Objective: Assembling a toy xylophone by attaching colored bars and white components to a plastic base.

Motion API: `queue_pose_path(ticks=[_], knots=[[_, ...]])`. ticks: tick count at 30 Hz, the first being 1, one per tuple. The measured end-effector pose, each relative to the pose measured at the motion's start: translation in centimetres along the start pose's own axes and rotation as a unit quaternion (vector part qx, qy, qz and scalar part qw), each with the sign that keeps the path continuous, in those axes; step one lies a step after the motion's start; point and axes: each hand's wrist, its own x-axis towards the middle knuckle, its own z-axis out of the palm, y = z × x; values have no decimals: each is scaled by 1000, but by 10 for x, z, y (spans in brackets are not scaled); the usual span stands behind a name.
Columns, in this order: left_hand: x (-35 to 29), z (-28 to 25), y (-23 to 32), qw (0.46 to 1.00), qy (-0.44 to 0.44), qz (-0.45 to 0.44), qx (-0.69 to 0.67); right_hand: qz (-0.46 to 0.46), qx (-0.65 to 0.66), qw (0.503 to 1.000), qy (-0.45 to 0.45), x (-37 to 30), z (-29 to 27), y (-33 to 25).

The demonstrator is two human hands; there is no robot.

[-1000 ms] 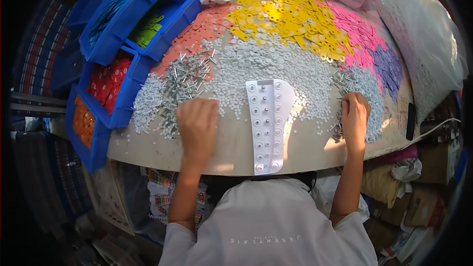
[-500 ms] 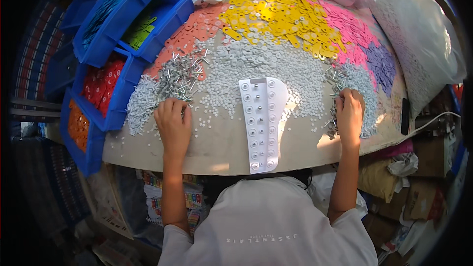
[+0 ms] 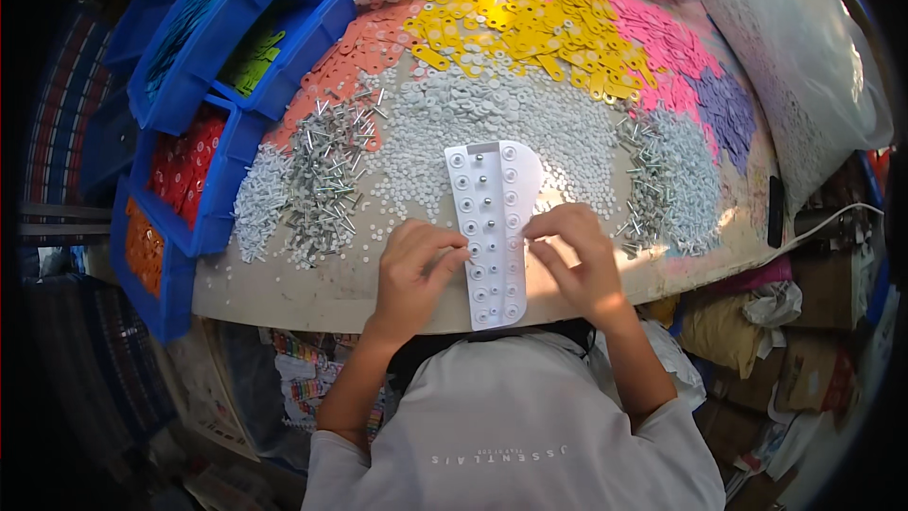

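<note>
A long white plastic tray (image 3: 528, 175) with rows of round seats lies at the table's near middle, with discs and small metal pieces set along it. My left hand (image 3: 409, 273) is at its left edge, thumb and fingertips pinched together. On the opposite edge, my right hand (image 3: 584, 260) is pinched too. Whatever the fingertips hold is too small to make out. Beyond the tray spreads a heap of small white discs (image 3: 463, 104). Metal pins lie in a left pile (image 3: 326, 180) and a right pile (image 3: 645, 175), beside pale small plastic pieces (image 3: 686, 189).
Yellow tags (image 3: 530, 24), pink tags (image 3: 657, 47), purple tags (image 3: 726, 114) and salmon tags (image 3: 364, 47) cover the far table. Blue bins (image 3: 326, 24) crowd the left edge. At the right stand a full translucent bag (image 3: 790, 66) and a flat black object (image 3: 776, 213).
Both hands have moved inward from the left and right pin piles to the tray's two edges. The whole view has shifted slightly.
</note>
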Motion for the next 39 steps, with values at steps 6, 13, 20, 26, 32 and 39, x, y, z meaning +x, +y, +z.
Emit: queue_pose_path(ticks=[6,13,20,26,32,39], knots=[[-7,21,-2,993,10,53,108,6,-44,998,-47,-5,28,5],[-11,26,-5,992,18,48,112,5,-40,998,-57,-5,30,6],[-11,29,-2,990,8,64,129,8,-51,998,30,-4,30,-3],[-13,34,-2,982,4,91,164,32,-268,950,160,-3,-27,32],[-15,27,11,962,-36,165,215,145,-453,873,111,-26,-67,75],[7,-20,-17,931,105,1,350,149,-390,896,151,-24,-70,79]])
